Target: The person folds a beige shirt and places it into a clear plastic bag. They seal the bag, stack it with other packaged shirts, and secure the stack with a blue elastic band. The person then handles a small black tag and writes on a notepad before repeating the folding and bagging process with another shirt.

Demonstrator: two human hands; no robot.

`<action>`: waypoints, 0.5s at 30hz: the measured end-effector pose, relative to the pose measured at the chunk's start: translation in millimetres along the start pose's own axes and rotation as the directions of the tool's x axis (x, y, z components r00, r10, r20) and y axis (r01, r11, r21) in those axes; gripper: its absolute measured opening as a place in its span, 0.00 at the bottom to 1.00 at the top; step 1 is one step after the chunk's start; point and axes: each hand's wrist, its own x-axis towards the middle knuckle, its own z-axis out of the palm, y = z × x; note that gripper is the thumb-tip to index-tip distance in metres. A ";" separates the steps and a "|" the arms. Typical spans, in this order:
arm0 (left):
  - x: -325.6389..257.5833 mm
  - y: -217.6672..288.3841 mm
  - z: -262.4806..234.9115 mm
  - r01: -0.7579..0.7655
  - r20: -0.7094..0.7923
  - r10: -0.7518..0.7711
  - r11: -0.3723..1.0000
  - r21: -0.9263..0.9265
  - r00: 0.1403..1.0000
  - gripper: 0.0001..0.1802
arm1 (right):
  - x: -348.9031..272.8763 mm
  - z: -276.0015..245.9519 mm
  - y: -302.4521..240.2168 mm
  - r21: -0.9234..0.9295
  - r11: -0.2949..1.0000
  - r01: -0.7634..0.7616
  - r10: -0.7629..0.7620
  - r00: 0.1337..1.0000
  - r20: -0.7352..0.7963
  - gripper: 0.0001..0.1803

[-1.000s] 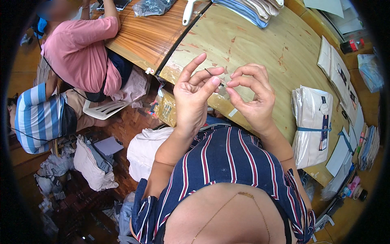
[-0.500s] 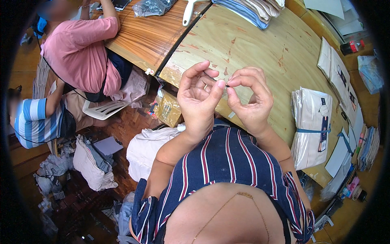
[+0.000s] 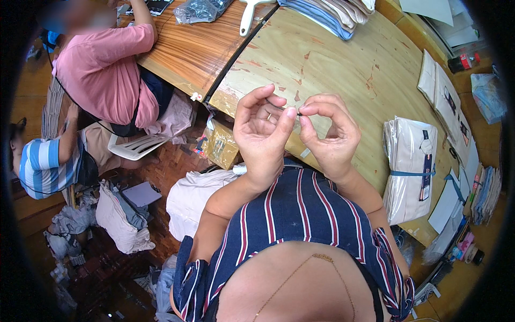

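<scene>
Over the near part of the table, my two hands meet around a small dark thin piece [image 3: 299, 114], too small to make out its kind. My right hand [image 3: 332, 126] pinches one end between thumb and forefinger, its other fingers curled. My left hand [image 3: 263, 126] is turned palm up, fingers bent and thumb raised, with the dark piece running from its fingers past the thumb tip. A ring shows on one left finger. To the right of my hands lies a plastic-wrapped stack of cream garments [image 3: 410, 172], tied with a blue band.
The worn wooden table [image 3: 322, 59] curves around me. Folded garments [image 3: 327, 13] lie at its far edge, with more packed garments [image 3: 445, 99] at right. A white-handled tool [image 3: 247, 21] rests far left. A person in pink [image 3: 107, 70] and another in stripes [image 3: 45, 161] sit leftward.
My left fingers have shifted down slightly and bent a little. Both hands keep hold of the dark piece in nearly the same place.
</scene>
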 end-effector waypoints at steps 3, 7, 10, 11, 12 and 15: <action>-0.4 0.6 0.7 -0.009 0.008 0.009 1.000 -0.004 1.000 0.23 | 0.4 0.4 -2.2 -0.001 1.000 -0.012 0.012 1.000 -0.011 0.10; -1.3 0.8 -0.3 -0.019 0.030 0.018 0.999 0.036 0.999 0.22 | -1.3 0.1 -0.6 0.020 1.000 0.004 -0.003 1.000 -0.005 0.10; -2.1 1.6 0.5 -0.008 0.034 0.006 0.999 0.036 0.999 0.22 | -1.8 -0.4 0.4 0.028 1.000 0.013 -0.013 1.000 0.001 0.10; -2.5 1.4 0.1 -0.002 0.037 0.001 1.000 0.031 0.999 0.22 | -1.9 -0.5 0.2 0.030 0.999 0.011 -0.011 1.000 0.006 0.10; -2.9 1.3 -0.2 0.004 0.041 -0.005 1.000 0.027 0.999 0.22 | -2.1 -0.5 0.1 0.032 0.999 0.008 -0.009 1.000 0.011 0.10; -3.4 1.1 0.8 -0.005 0.046 0.003 0.999 0.049 0.999 0.22 | -2.5 -0.8 1.0 0.050 0.999 0.009 -0.010 1.000 0.012 0.10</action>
